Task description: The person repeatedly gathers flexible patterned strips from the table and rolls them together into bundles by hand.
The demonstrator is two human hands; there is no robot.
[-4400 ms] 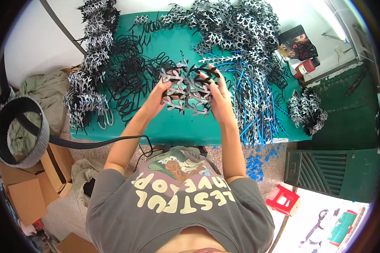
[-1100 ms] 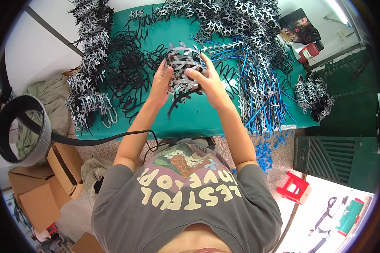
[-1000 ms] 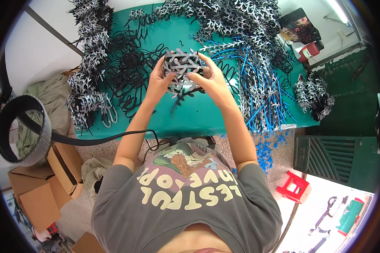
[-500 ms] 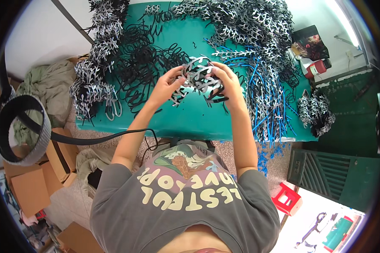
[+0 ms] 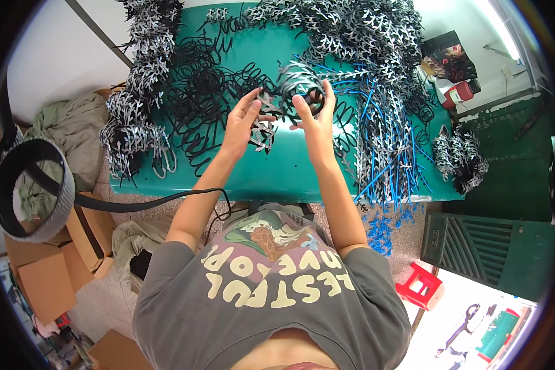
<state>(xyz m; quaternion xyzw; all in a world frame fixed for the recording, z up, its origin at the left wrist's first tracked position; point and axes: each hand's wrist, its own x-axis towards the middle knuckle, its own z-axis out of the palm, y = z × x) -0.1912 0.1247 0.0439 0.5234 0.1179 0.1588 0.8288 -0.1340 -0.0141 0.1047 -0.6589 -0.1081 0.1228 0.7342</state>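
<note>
Both hands are up over the middle of the green counter (image 5: 277,179), working one bundle of black-and-white lattice strip (image 5: 299,83). Right hand (image 5: 314,120) is the nearer one: its fingers (image 5: 328,92) are wrapped round the curled, ring-like part of the bundle, which sits just above and slightly left of the palm, thumb closing on the near side. Left hand (image 5: 243,120) is half open, fingers (image 5: 251,98) spread and pointing up-right, fingertips touching the loose tail (image 5: 264,132) that hangs off the ring, down and to the right of that palm, between the two hands. So the long axis runs diagonal: ring at upper right in the right-hand grip, tail dropping to lower left toward the left thumb. Can't tell if the left thumb actually pinches the tail or only rests on it. Beyond the fingertips: black wire loops (image 5: 203,105) off to the left of the left hand, blue and black rods (image 5: 382,148) right of the right hand, heaps of lattice pieces (image 5: 351,31) further out.
</note>
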